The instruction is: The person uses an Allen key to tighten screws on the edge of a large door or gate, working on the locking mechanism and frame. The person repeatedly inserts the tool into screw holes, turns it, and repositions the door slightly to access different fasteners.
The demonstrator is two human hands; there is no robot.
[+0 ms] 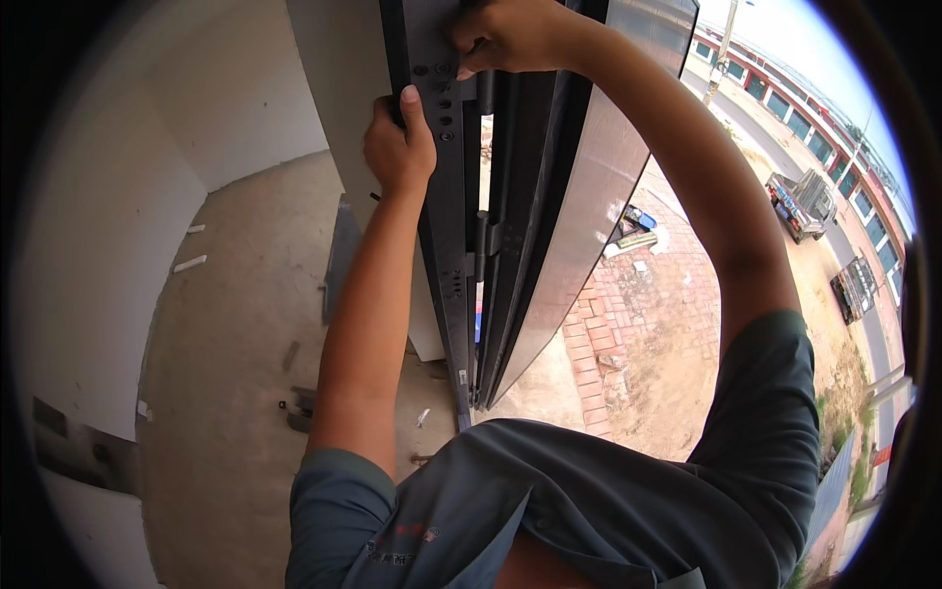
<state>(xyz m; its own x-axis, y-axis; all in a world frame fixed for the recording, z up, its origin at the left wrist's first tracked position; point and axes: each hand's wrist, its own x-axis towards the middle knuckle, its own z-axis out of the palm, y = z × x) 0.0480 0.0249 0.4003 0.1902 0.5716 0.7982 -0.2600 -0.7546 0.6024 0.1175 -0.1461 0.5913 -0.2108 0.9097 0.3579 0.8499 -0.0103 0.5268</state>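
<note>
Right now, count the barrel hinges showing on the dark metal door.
2: the upper hinge just below the right hand in the picture, and the lower hinge farther down, in line with it. Others may be hidden by that hand or in the dark below.

White walls (108,226) meet a tan floor (226,334); outside, daylight falls on reddish paving (594,358).

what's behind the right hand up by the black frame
Part of the black frame, with small round holes or screw heads showing just below the right hand. The patch it covers is hidden, as is anything it might hold.
</note>
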